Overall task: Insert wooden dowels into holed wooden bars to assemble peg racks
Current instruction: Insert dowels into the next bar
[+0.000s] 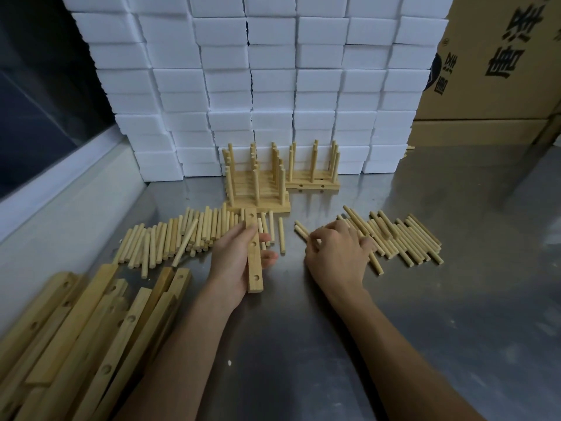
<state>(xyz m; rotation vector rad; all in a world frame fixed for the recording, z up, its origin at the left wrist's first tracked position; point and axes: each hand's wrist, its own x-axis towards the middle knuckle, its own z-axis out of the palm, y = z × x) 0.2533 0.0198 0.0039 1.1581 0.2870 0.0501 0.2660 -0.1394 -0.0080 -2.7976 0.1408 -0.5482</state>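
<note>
Both forearms reach forward over the steel bench (455, 299), bare to the elbow. At the near left a heap of holed bars (91, 323) lies slanting on the bench.

Left hand (239, 256) is turned palm inward, its grip closed round one bar (253, 253): thumb over the top face, fingertips (268, 256) showing past the far edge. That bar points away from the person, hole side up, with three holes plain to see and its far end just short of the racks.

Right hand (337, 253) lies palm down, wrist bent a little left, fingers curled on the near edge of the right dowel pile (400, 241). Thumb and forefinger seem to pinch at dowels (302, 230) at the pile's left end, though I cannot tell for certain that one is held.

Left of the held bar a second dowel spread (182, 238) lies in a rough row, most pointing away. One lone dowel (282, 235) lies between the hands.

Beyond stand two groups of racks (258, 183), pegs upright, the left group nearer, the right one (312, 171) just behind. Behind them rises a wall of white foam blocks (273, 86), with cardboard boxes (498, 65) to its right.
</note>
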